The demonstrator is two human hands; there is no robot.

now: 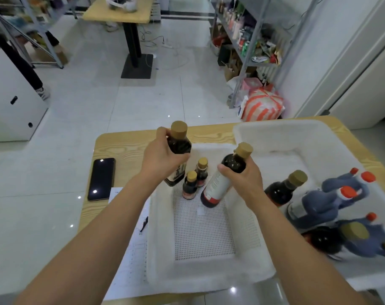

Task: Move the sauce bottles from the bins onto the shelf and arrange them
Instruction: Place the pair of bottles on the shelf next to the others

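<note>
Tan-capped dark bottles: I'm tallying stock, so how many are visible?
6 tan-capped bottles: one in the left hand, one in the right hand, two small ones standing in the near bin, two in the right bin among blue bottles; more may be hidden.

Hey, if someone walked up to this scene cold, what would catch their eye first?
Two dark, tan-capped bottles at the far end of the near white bin: the left hand grips the left bottle, the right hand grips the tilted right bottle. Then the blue bottles with orange caps heaped in the right bin, and the black phone at far left.
</note>
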